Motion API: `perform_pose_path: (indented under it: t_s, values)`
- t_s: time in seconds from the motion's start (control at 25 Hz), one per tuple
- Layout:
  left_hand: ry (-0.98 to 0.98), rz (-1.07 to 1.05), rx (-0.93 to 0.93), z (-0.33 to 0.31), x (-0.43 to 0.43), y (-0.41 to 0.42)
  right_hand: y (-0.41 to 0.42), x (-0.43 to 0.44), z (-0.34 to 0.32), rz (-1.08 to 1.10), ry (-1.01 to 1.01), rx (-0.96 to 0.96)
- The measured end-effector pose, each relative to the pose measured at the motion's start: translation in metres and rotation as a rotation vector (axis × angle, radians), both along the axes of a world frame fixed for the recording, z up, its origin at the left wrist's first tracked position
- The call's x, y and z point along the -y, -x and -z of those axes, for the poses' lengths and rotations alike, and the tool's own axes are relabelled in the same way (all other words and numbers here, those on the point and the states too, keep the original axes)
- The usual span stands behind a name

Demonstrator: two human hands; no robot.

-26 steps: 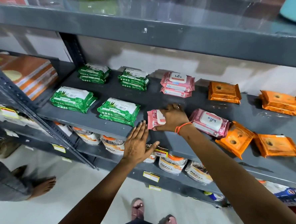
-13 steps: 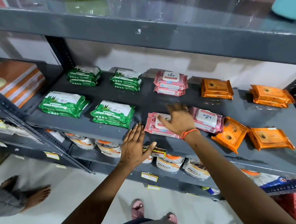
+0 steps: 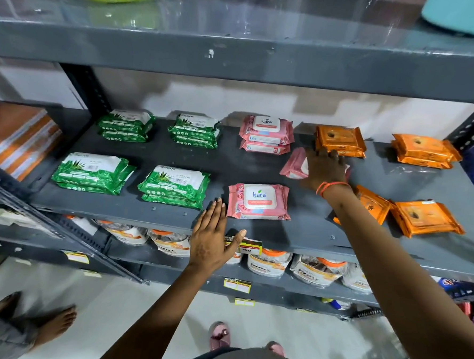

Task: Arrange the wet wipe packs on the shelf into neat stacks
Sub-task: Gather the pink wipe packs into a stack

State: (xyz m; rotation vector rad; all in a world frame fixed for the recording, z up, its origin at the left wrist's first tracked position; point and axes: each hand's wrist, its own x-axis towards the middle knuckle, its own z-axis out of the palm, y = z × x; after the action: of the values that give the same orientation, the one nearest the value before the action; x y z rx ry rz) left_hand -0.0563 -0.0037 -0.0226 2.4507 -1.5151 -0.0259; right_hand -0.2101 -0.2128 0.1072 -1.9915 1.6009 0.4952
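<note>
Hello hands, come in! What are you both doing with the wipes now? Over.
Right hand on a tilted pink wipe pack, grip unclear. Left hand open at the shelf edge, empty. Front pink Kara pack lies flat. Nothing blocking.

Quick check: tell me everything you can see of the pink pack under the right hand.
The pink pack is a soft, glossy film packet, mostly hidden by the right hand, which lies over it. Only its left end shows, with a bit of white label. It sits tilted on the grey shelf, apart from the pink stack behind it. Whether it is lifted is unclear.
</note>
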Motion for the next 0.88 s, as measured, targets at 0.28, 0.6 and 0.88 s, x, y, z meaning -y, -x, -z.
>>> perform_pose_path:
  t_s: [0.28, 0.6, 0.88]
  values:
    - [0.014, -0.006, -0.017, -0.003, 0.0, 0.0, -0.056, -0.057, -0.017, -0.664, 0.242, 0.15]
    - [-0.022, 0.002, 0.007, -0.001, -0.001, -0.001, -0.049, -0.068, -0.036, -0.677, 0.318, -0.023]
    - [-0.004, 0.001, -0.002, -0.001, 0.0, -0.001, -0.046, -0.055, 0.003, -0.745, 0.259, 0.086]
